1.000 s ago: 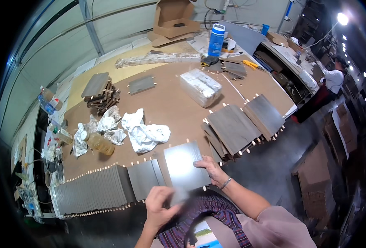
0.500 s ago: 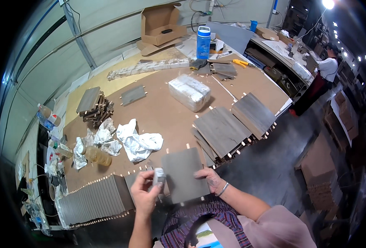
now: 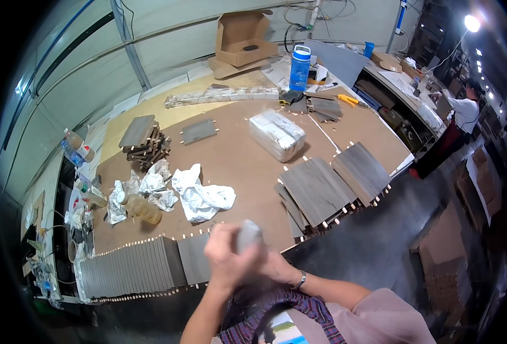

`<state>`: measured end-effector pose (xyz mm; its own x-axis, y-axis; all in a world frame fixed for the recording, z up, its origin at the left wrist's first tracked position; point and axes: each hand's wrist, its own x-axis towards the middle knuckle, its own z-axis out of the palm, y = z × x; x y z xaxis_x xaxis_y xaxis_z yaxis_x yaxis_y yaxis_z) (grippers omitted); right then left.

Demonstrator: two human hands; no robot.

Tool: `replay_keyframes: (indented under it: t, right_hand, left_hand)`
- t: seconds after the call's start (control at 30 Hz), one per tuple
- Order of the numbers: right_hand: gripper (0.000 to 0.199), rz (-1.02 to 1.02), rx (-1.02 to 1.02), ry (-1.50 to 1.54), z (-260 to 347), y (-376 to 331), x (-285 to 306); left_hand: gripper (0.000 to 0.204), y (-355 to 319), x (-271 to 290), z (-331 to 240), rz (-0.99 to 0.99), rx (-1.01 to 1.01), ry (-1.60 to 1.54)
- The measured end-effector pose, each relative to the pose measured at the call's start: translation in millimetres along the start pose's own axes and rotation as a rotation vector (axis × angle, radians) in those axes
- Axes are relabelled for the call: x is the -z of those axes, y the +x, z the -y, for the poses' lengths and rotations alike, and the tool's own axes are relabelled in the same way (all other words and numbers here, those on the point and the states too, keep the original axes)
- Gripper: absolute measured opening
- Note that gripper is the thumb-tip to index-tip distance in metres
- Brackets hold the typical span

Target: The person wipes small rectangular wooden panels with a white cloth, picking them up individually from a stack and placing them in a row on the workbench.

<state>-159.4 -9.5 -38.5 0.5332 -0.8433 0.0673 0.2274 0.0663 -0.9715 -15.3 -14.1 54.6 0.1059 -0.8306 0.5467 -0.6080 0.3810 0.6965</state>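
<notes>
A row of panels is lining the near edge of the worktop on your left; behind it, a rag is lying right of a bottle; stacked panels are sitting on your right, a block behind them; farther back, a flask is standing right of a box.

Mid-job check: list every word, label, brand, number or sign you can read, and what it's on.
None can be read with certainty.
Blue bottle: pale markings, too small to read.
Clear bottle at far left: red-and-white label, too small.
Grey block in the left hand: blurred, no marking discernible.
Row of grey panels: no writing visible.
</notes>
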Motion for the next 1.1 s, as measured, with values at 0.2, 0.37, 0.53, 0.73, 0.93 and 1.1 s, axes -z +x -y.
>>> replay_keyframes:
  t: [0.2,0.37,0.53,0.73,0.93,1.1]
  right_hand:
    - [0.050,0.024,-0.450,0.770,13.4,-6.2,14.8]
    - [0.065,-0.084,-0.410,0.937,39.1,8.5,5.2]
    - [0.066,-0.020,-0.388,0.931,27.4,14.1,11.1]
    - [0.070,0.210,-0.294,1.184,6.1,18.9,14.0]
    - [0.069,0.004,-0.407,1.176,-14.2,25.6,10.9]
    - [0.065,0.221,-0.383,1.230,-68.0,40.9,23.3]
  left_hand:
    - [0.024,-7.1,13.9,52.3,-0.078,0.561,-0.312]
    - [0.025,-22.5,-3.4,47.9,-0.054,0.676,-0.563]
    - [0.028,-17.5,1.2,30.0,0.009,0.417,-0.184]
    - [0.038,-37.7,20.3,-3.3,0.223,-0.162,0.091]
    - [0.039,-39.1,21.9,-7.1,0.323,-0.202,-0.016]
    - [0.036,-22.4,10.1,-8.8,0.450,-0.362,0.086]
